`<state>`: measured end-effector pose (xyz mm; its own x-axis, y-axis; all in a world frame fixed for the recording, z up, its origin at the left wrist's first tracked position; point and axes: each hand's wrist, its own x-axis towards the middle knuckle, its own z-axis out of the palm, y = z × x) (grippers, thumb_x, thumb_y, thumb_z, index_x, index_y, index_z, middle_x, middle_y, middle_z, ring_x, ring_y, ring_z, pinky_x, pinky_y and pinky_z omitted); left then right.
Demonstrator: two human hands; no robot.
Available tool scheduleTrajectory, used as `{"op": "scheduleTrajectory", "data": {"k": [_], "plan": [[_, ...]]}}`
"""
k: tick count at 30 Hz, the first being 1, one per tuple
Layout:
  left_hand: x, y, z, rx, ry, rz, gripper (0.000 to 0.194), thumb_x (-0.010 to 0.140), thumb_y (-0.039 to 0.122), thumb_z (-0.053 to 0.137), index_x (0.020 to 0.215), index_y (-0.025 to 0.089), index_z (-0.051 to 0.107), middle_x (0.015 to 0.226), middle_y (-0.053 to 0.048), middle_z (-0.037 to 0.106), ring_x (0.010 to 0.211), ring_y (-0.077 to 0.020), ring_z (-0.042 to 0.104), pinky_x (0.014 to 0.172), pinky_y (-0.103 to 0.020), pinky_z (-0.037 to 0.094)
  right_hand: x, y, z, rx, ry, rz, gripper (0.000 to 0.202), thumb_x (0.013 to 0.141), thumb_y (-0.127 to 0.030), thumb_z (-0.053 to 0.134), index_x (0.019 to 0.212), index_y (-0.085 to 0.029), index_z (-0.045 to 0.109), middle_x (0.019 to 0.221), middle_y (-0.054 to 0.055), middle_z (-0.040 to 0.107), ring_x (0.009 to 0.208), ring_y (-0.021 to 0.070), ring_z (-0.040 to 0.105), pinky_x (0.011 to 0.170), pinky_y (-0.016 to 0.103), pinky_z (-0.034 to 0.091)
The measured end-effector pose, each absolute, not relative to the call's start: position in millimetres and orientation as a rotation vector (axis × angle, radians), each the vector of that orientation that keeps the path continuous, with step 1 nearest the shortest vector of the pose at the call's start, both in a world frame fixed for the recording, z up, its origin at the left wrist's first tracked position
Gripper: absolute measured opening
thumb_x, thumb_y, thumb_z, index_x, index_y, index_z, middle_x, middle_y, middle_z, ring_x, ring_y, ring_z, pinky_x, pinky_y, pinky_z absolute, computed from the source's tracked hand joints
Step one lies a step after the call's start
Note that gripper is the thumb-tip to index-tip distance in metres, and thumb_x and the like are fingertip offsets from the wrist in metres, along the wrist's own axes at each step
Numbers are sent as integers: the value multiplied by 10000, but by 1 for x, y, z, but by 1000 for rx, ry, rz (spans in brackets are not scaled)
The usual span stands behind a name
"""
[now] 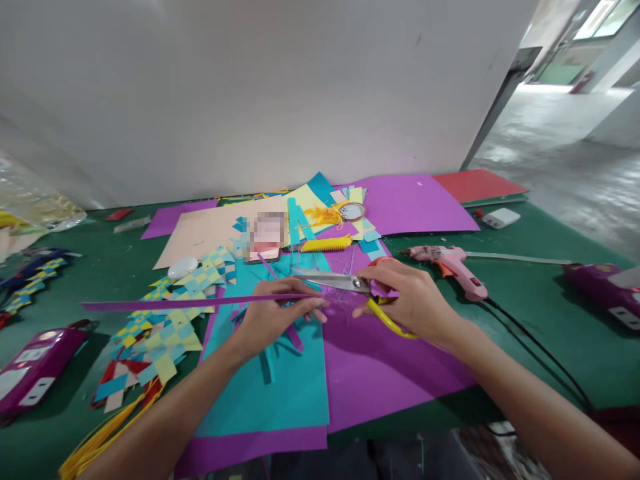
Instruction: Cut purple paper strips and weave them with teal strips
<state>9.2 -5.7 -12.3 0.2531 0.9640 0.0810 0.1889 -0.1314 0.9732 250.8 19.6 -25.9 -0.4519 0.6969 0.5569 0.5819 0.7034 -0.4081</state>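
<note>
Left hand: its forearm (200,377) slants in from the lower left; the hand (267,317) is palm down, thumb and fingers pinching one purple strip (190,305).
Right hand: this hand (413,300) comes from the lower right, its fingers curled around the handles of one pair of scissors (358,284).
Purple strip: its right end lies at the left fingertips, just below the scissor blades; the rest runs leftward past the wrist, over checkered paper pieces. Whether the blades touch it cannot be told.
Scissors: one yellow loop and one orange loop; the blades point left, above the left hand.
Under the hands: one teal sheet (280,407) beside a purple sheet (380,387), with loose strips on the teal.
Beyond the hands: one yellow-handled cutter (327,245) and one pixelated, phone-shaped object (267,237).
Right side: one pink glue gun (453,261), one red sheet (480,185), one purple power strip (603,290).
Left side: several checkered paper pieces (180,330), one round white object (183,268), a second purple power strip (45,367).
</note>
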Motion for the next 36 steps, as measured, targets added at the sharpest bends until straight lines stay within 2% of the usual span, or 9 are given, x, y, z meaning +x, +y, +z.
{"op": "scheduleTrajectory", "data": {"k": [2, 5, 10, 13, 16, 19, 24, 31, 36], "plan": [[10, -6, -12, 1547, 1122, 981, 119, 799, 280, 715, 761, 167, 714, 655, -19, 742, 587, -151, 696, 564, -218, 560, 247, 18, -21, -1044, -2127, 454, 376, 739, -389, 735, 1026, -162, 649, 835, 44, 648, 680, 142, 554, 614, 240, 443], [13, -6, -13, 1531, 1126, 949, 126, 795, 282, 717, 756, 162, 710, 643, -24, 739, 593, -154, 697, 559, -214, 553, 239, 13, -19, -1073, -1981, 807, 381, 727, -370, 742, 1026, -168, 620, 752, 2, 606, 594, 110, 482, 539, 217, 418], [17, -8, -15, 1522, 1057, 931, 102, 780, 265, 729, 775, 163, 729, 643, -22, 738, 604, -162, 702, 544, -207, 544, 226, 3, -28, -915, -1868, 1033, 305, 750, -172, 674, 1048, -199, 620, 853, 1, 618, 618, 92, 473, 548, 202, 408], [15, -8, -14, 1571, 1088, 912, 134, 805, 264, 704, 713, 173, 740, 650, -21, 740, 620, -149, 697, 551, -191, 537, 224, 1, -28, -871, -1873, 963, 309, 731, -98, 645, 1027, -186, 621, 895, 14, 624, 664, 98, 505, 580, 203, 422], [11, -7, -11, 1622, 1106, 937, 166, 819, 272, 689, 694, 176, 742, 652, -22, 740, 611, -144, 687, 548, -193, 534, 228, 3, -24, -869, -1918, 839, 268, 751, -108, 646, 1010, -172, 616, 860, 19, 632, 653, 101, 504, 581, 209, 423], [7, -5, -11, 1603, 1089, 979, 120, 817, 268, 693, 774, 166, 740, 647, -24, 739, 574, -144, 677, 529, -206, 533, 235, 9, -22, -869, -2033, 627, 273, 771, -215, 696, 1025, -160, 613, 841, 36, 627, 686, 128, 517, 622, 240, 443], [3, -4, -13, 1640, 1081, 993, 125, 839, 263, 673, 783, 155, 704, 671, -36, 749, 570, -142, 678, 533, -213, 538, 251, 21, -25, -855, -2261, 216, 473, 715, -455, 759, 1033, -129, 631, 911, 99, 594, 853, 221, 544, 746, 335, 469], [2, -4, -12, 1672, 1129, 1022, 148, 828, 300, 687, 809, 154, 704, 630, -34, 733, 550, -160, 673, 521, -244, 540, 255, 24, -30, -847, -2352, 44, 515, 738, -586, 687, 1002, -144, 662, 804, 62, 588, 729, 187, 532, 653, 309, 442], [2, -4, -10, 1716, 1154, 974, 204, 844, 350, 660, 802, 156, 709, 639, -55, 735, 575, -192, 682, 538, -288, 543, 251, 21, -28, -858, -2367, 10, 471, 783, -575, 650, 981, -149, 678, 764, 51, 587, 698, 173, 528, 612, 293, 407]]}}
